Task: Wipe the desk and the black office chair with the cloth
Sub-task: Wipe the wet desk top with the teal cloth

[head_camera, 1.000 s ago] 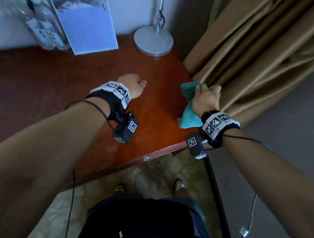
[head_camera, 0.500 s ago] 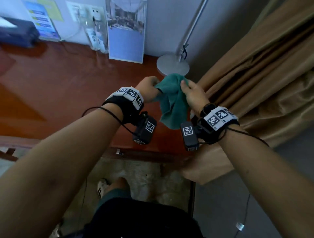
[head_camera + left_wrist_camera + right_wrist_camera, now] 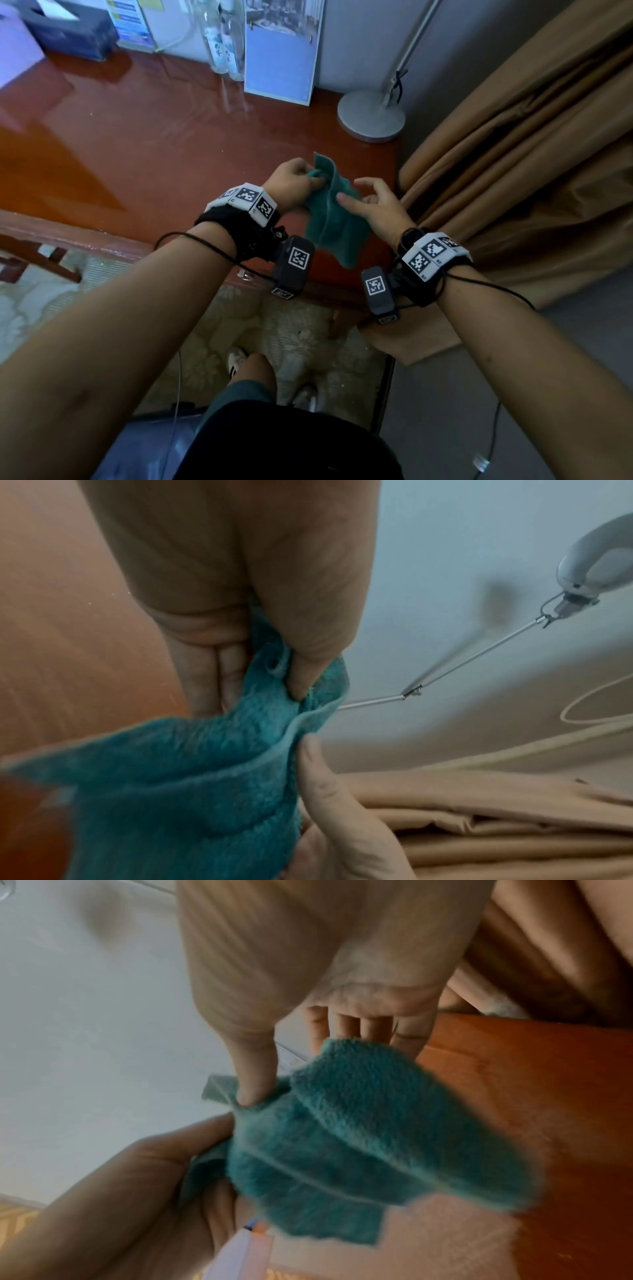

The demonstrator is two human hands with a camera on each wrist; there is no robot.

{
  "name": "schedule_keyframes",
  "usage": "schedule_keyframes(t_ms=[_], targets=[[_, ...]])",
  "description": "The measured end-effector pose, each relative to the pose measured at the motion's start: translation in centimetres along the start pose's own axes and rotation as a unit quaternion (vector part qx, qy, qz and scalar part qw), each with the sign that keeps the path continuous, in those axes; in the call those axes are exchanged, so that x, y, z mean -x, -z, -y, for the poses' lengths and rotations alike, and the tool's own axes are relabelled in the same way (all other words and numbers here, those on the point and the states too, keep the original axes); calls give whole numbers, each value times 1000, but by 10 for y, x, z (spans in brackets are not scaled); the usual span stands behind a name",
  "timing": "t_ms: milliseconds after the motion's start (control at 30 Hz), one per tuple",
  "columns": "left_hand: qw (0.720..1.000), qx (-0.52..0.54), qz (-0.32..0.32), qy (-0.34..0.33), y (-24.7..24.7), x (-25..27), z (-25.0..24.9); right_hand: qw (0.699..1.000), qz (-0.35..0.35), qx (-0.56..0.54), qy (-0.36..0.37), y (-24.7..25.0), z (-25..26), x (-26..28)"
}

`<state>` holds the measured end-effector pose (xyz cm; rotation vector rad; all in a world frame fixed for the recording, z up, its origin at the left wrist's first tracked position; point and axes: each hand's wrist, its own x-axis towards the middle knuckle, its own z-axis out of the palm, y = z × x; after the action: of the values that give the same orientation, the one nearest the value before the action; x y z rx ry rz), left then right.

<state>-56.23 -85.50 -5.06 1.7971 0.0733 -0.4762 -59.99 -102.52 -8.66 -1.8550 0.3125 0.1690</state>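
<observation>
A: Head view first. What step are we at?

B: Looks like re-folding btwn wipes. The teal cloth hangs in the air over the near right corner of the red-brown desk, not touching it. The left hand pinches the cloth's top corner w/ curled fingers. The right hand has its fingers spread and loose, index tip touching the cloth's right edge, not gripping.

A: Next move?

B: My guess: right hand needs to take hold of the free edge, bunch or fold the cloth into a pad, then press it flat on the desk. Black chair isn't clearly in view.

A: Left wrist view?

B: Thumb and fingers of the left hand clamp a rolled hem of the cloth; fluffy terry pile, thin stitched edge, drooping in folds. A right-hand fingertip touches that edge. Tan curtain lies to the right.

A: Right wrist view?

B: Blurry. Right hand is unclenched, thumb tip resting on the cloth, fingers straight behind it. Cloth is doubled over, soft, limp
</observation>
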Motion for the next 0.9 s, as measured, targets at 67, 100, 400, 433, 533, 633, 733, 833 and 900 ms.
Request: schedule_keyframes(t_ms=[67, 100, 400, 433, 533, 633, 733, 833, 900], targets=[[1000, -24, -5, -13, -5, 1, 4, 1000, 14, 0, 0, -1, -6, 3], [999, -44, -10, -27, -7, 2, 6, 1000, 20, -14, -5, -2, -7, 4], [965, -245, -96, -1, 3, -5, 40, 999, 32, 15, -41, -3, -8, 5], [959, -258, -120, 5, 5, -8, 44, 999, 10, 14, -50, -3, -15, 0], [962, -219, -161, 38, 12, -16, 57, 994, -54, 35, -93, -3, -39, -15], [941, -291, -171, 8, 10, -23, 68, 973, -84, 175, -123, 2, -70, -24], [927, -350, -108, -85, -11, -28, 81, 957, -132, 249, -63, 4, -94, -20], [913, -377, -1, -155, -51, -34, 97, 942, -130, 309, -5, -1, -115, -17], [886, -422, 55, -187, -79, -42, 105, 930, -130, 341, 37, -5, -128, -20]])
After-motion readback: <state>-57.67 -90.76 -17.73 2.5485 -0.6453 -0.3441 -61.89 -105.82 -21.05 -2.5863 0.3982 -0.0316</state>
